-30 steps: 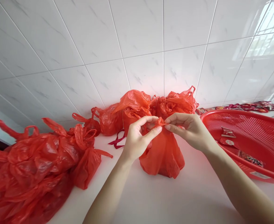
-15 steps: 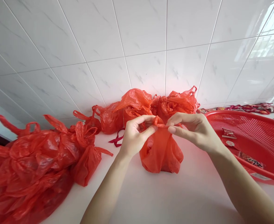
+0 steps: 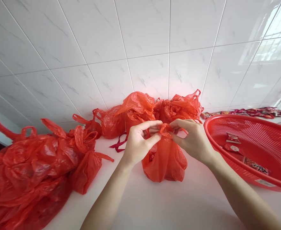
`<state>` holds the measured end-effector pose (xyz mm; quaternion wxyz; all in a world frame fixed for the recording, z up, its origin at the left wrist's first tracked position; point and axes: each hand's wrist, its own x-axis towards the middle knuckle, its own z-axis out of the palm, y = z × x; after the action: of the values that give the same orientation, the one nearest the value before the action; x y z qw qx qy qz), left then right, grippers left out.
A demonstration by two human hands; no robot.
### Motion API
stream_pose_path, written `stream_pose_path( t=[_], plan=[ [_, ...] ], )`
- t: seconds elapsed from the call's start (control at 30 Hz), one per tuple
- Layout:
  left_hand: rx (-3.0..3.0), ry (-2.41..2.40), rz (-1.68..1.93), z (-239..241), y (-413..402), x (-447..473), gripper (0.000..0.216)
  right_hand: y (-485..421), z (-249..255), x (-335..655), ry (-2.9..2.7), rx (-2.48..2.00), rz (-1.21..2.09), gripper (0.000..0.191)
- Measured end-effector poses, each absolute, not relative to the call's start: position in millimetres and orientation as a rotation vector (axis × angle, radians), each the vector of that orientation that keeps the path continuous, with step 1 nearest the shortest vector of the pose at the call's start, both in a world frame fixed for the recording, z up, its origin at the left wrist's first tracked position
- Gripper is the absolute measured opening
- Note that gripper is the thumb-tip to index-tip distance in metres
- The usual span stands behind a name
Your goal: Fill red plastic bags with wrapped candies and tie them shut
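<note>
A filled red plastic bag (image 3: 165, 163) stands on the white table in front of me, its top gathered into a twist. My left hand (image 3: 141, 142) pinches the left side of that gathered top between thumb and fingers. From the right, my right hand (image 3: 194, 139) closes thumb and fingers on the other side of it. Part of the bag's neck is hidden behind the fingers. Through the thin plastic, something dark red shows faintly on the left, too blurred to name.
Many red bags (image 3: 42, 163) are heaped at the left; more red bags (image 3: 138, 105) line the tiled wall (image 3: 147, 73). At the right stands a red mesh basket (image 3: 241, 119) with several small packets (image 3: 255, 164). A dark red ribbon (image 3: 118, 144) lies behind my left wrist.
Both hands have come slightly lower with the bag's top. The right hand has turned inward and its fingers are closer to the left hand. The bag's neck now looks more bunched.
</note>
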<state>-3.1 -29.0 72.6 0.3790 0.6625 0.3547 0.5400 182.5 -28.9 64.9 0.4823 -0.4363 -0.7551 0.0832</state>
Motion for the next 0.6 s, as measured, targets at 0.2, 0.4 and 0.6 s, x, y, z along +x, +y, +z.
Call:
stream_pose_path(
  t=[0.2, 0.4, 0.6],
  plan=[
    [1.792, 1.06, 1.479, 72.7, -28.1, -4.1, 0.017, -28.4, 67.5, 186.7, -1.66, -1.019, 0.232, 0.017],
    [1.816, 1.068, 1.457, 71.2, -28.3, -3.6, 0.019, -30.0, 71.2, 184.0, -1.704, -0.941, 0.435, 0.016],
    [1.819, 1.034, 1.47, 71.9, -27.3, -1.9, 0.019, -30.6, 71.1, 183.3, -1.881, -0.91, 0.603, 0.017]
  ],
)
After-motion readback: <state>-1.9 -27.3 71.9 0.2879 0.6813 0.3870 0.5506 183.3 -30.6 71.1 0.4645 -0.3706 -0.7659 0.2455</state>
